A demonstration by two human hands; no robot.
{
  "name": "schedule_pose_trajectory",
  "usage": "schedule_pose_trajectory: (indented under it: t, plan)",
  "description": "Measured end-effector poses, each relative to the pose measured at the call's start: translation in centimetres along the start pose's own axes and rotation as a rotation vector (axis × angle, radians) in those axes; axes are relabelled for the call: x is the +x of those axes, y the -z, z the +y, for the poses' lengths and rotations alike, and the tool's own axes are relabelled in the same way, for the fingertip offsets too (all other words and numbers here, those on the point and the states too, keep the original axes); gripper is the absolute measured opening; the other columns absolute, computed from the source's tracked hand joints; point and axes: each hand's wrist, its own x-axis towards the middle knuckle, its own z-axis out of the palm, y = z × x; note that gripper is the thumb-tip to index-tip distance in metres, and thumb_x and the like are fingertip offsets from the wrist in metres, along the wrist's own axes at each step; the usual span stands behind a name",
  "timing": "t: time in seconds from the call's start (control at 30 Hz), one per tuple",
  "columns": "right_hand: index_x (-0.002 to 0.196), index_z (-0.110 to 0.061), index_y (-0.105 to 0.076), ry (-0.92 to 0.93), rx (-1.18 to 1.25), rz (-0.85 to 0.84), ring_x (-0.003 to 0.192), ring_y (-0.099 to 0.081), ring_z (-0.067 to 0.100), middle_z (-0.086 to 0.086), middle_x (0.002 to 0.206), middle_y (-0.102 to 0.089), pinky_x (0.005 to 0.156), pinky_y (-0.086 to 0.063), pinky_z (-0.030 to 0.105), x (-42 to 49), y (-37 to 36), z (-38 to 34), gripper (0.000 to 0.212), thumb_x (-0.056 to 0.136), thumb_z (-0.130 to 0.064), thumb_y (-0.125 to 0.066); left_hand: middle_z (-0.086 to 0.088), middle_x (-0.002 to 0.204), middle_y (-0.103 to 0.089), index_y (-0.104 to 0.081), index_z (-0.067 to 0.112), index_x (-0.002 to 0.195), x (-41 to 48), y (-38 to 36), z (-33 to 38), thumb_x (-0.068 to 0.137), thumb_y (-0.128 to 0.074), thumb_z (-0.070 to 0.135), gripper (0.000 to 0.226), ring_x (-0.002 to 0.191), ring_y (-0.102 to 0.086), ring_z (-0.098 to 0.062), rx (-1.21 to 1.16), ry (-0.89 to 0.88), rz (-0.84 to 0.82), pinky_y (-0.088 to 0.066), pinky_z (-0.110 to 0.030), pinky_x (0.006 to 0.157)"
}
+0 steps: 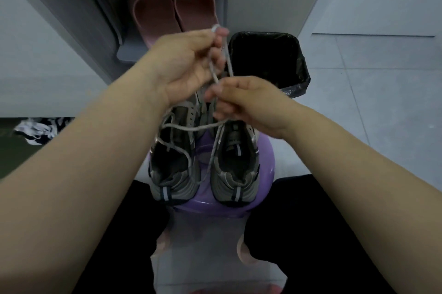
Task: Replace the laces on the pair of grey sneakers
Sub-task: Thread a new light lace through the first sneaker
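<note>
The grey lace (213,73) was held in both my grips. My left grip (189,64), the higher one, had its fingers curled and pinched the lace near its top, with a small loop showing above the fingertips. My right grip (248,102), lower and just beside the left, pinched the same lace between thumb and curled fingers. From there loose strands fell across the pair of grey sneakers (235,181). They stood side by side, heels toward me, on a purple stool (208,207) between my knees in black trousers (311,234). My grips hid the fronts of the shoes, so I could not tell how far the lace was threaded. Just beyond the right sneaker stood a bin lined with a black bag (263,59). Further off, a pair of pink slippers (153,11) sat on a low grey shelf (134,54). A black-and-white patterned cloth (35,132) lay on the floor at my left.
</note>
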Motion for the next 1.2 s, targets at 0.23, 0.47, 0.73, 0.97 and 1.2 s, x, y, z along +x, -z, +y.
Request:
schedule_pose_trajectory:
  t: [0.23, 0.47, 0.73, 0.97, 1.2]
  plan:
    - [0.073, -0.018, -0.057, -0.057, -0.201, 0.328, 0.039, -0.028, 0.002, -0.015, 0.044, -0.033, 0.055, -0.039, 0.017, -0.7, 5.1, -0.4, 0.029, 0.098, -0.025, -0.043, -0.006, 0.076, -0.056, -0.061, 0.013, 0.077, 1.2, 7.0, 1.5, 0.095, -0.041, 0.011, 0.027, 0.063, -0.049, -0.019, 1.199, -0.178, 0.524, -0.039, -0.020, 0.054]
    - [0.101, -0.015, -0.067, 0.061, -0.513, 0.216, 0.055, -0.051, -0.008, -0.019, 0.060, -0.062, 0.059, -0.040, 0.006, -0.9, 3.0, 0.7, 0.017, 0.093, -0.012, -0.052, -0.004, 0.127, -0.054, -0.048, 0.018, 0.131, 0.1, 2.7, -2.3, 0.095, -0.046, 0.027, 0.037, 0.119, -0.048, -0.021, 1.616, -0.419, 0.043, -0.034, -0.029, 0.100]
    - [0.097, -0.001, -0.070, -0.011, -0.719, 0.300, 0.054, -0.050, 0.000, 0.007, 0.074, -0.065, 0.057, -0.044, 0.011, 0.1, 4.0, 0.9, 0.018, 0.090, -0.010, -0.056, -0.002, 0.089, -0.059, -0.064, 0.017, 0.094, 0.3, 3.6, -1.8, 0.096, -0.043, 0.029, 0.024, 0.087, -0.052, -0.021, 1.809, -0.156, -0.057, -0.038, -0.029, 0.074]
    - [0.078, -0.003, -0.071, 0.017, -0.828, 0.378, 0.065, -0.060, 0.026, 0.009, 0.069, -0.066, 0.067, -0.050, 0.033, 1.2, 2.9, 1.8, 0.022, 0.079, -0.025, -0.071, 0.002, 0.104, -0.064, -0.058, 0.026, 0.122, -0.2, 2.7, -3.4, 0.092, -0.052, 0.031, 0.031, 0.097, -0.058, -0.015, 1.670, -0.142, -0.174, -0.042, -0.026, 0.084]
    - [0.076, -0.004, -0.070, -0.272, -0.981, 0.334, 0.058, -0.044, 0.019, 0.007, 0.056, -0.049, 0.053, -0.034, 0.028, 2.3, 1.8, 2.1, 0.043, 0.086, -0.044, -0.059, -0.006, 0.105, -0.067, -0.069, 0.015, 0.103, 0.7, 3.5, -4.2, 0.089, -0.058, 0.019, 0.019, 0.100, -0.059, -0.022, 1.719, -0.207, 0.041, -0.040, -0.025, 0.080]
